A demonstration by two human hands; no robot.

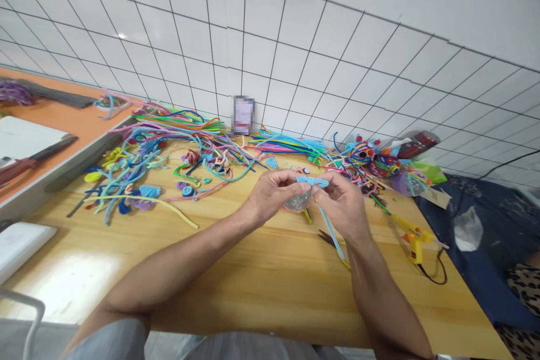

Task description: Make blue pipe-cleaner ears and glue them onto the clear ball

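Between both hands is a light blue pipe cleaner point(312, 181), bent into a flat, tightly wound piece. Its loose tail hangs down beside my right hand. My left hand point(274, 196) pinches the left end with thumb and fingers. At the other end, my right hand point(343, 205) grips the piece with closed fingertips. Just below, a clear rounded object point(297, 203) shows, partly covered by the left hand; whether it is held or lies on the table I cannot tell. Scissors point(326, 237) lie under the tail, partly hidden by the right forearm.
Pipe cleaners point(185, 124) of many colours are heaped along the wall. Coiled shapes point(149, 191) lie at left. A phone point(243, 115) leans against the tiles. A yellow glue gun point(417, 246) with a cord lies right, near the table edge. A white box point(25, 247) stands at left.
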